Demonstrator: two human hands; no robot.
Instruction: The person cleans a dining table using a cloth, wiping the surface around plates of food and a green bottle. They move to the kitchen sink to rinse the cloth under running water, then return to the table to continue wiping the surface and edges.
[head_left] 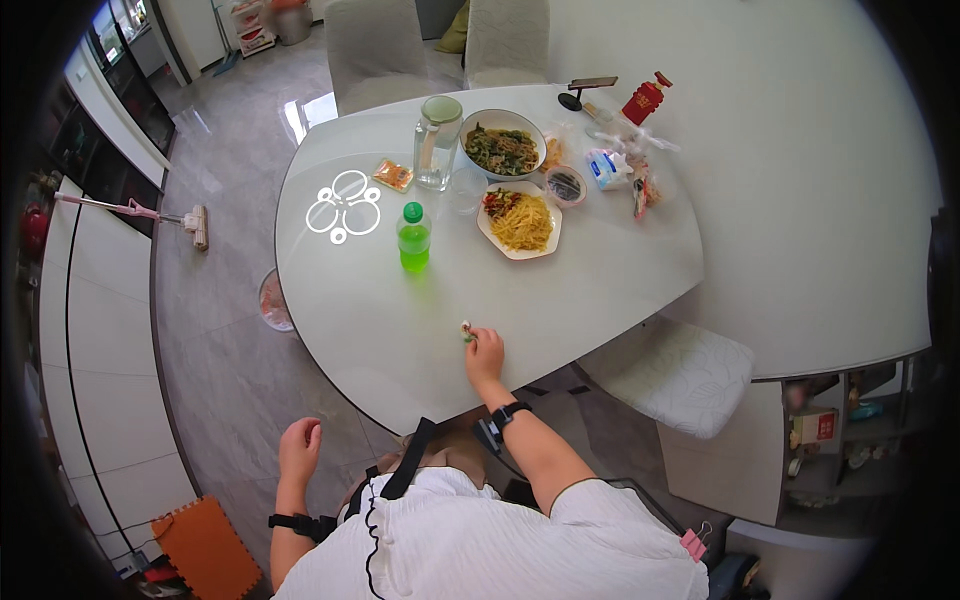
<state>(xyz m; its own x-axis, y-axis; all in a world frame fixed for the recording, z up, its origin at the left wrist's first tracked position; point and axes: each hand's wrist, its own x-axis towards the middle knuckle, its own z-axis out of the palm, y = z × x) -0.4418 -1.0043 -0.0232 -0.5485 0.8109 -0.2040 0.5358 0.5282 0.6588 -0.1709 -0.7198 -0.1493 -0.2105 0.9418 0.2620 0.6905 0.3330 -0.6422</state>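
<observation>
Over the near part of the white table (pixel 400 345), my right hand (pixel 486 357) pinches a small white-and-green piece (pixel 466 331) between thumb and fingers; its kind is too small to make out. My left hand (pixel 300 449) hangs off the table's near left side, its fingers loosely curled together, with nothing visible in them. Farther along the tabletop stands a bottle of bright green drink (pixel 413 240) with a green cap. To its right lies a white plate (pixel 548 245) of yellow shredded food and a red-green side. Behind that is a white bowl (pixel 541 150) of noodles with greens.
A glass jug (pixel 437 150), a small orange packet (pixel 393 175), a white ring-patterned trivet (pixel 342 207), a round tub (pixel 566 186), a tissue pack (pixel 607 169), a red pump bottle (pixel 645 100) and a phone stand (pixel 570 100) occupy the table. A padded seat (pixel 680 375) adjoins its right edge.
</observation>
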